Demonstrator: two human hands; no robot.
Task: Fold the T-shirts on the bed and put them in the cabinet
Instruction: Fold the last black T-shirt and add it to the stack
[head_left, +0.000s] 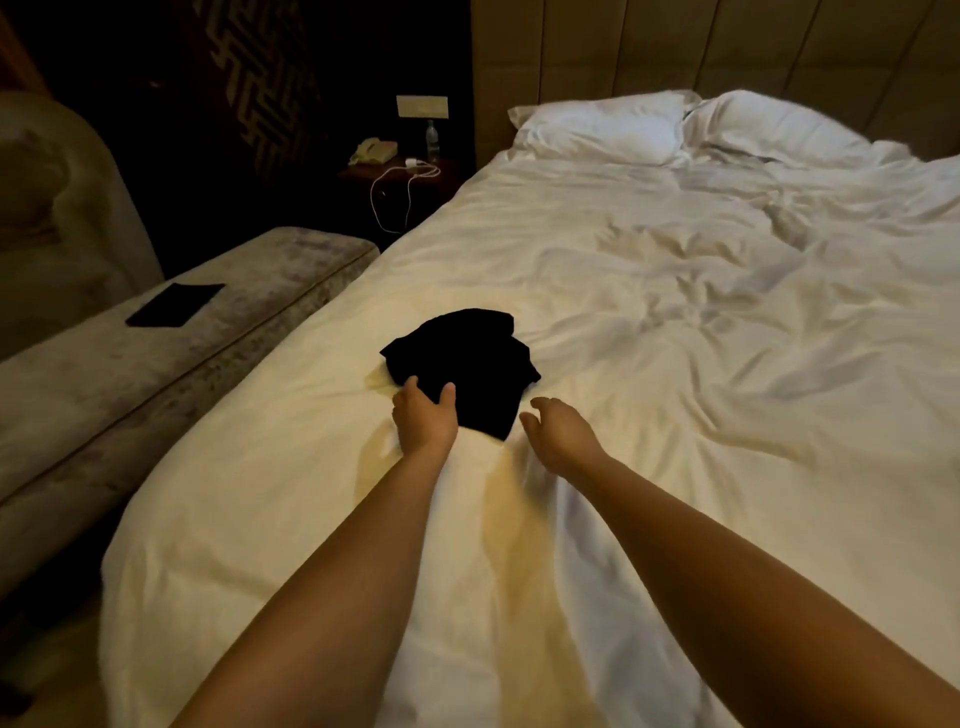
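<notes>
A crumpled black cotton T-shirt (462, 364) lies in a heap on the rumpled white duvet of the bed (675, 322), a little left of the frame's centre. The left hand (425, 415) grips the heap's near left edge, thumb and fingers curled onto the cloth. The right hand (558, 428) hovers just beside the near right corner, fingers loosely spread and holding nothing.

I'd say this is the very start: gathering the shirt so it can be spread flat, with no fold made yet. Next the right hand needs to catch its corner so both can shake the cloth open.

Only 1 shirt shows. It is so dark that collar, sleeves and hem cannot be told apart. No cabinet is in view.
</notes>
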